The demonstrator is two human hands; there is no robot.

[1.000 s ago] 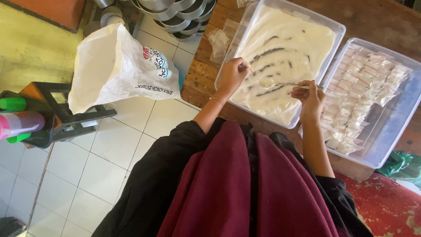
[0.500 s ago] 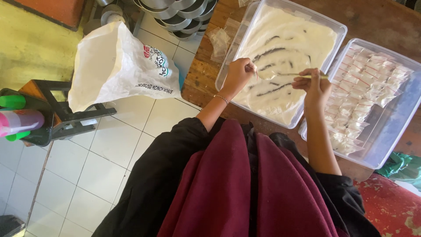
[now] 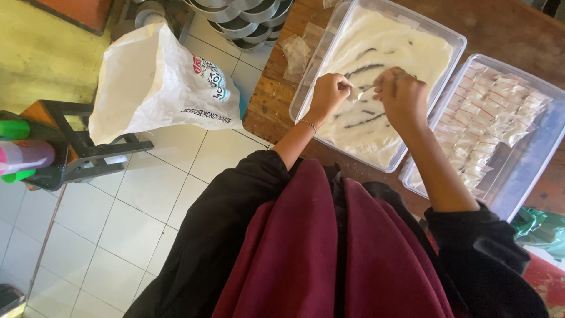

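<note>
The fingers of the left hand (image 3: pixel 331 94) and right hand (image 3: pixel 402 89) pinch a small clear bag (image 3: pixel 360 92) between them, held just above the white powder in a clear tub (image 3: pixel 450 40). Beside it on the wooden table (image 3: pixel 268 112), a second tub (image 3: pixel 532 171) holds rows of filled packets (image 3: pixel 488 126).

We see the left hand (image 3: pixel 331 93) and right hand (image 3: pixel 401 89) close together above a clear tub of white powder (image 3: pixel 382 35), pinching a small clear packet (image 3: pixel 360 92) between them. Beside it sits a second tub (image 3: pixel 532 147) holding filled packets (image 3: pixel 488 123).
</note>
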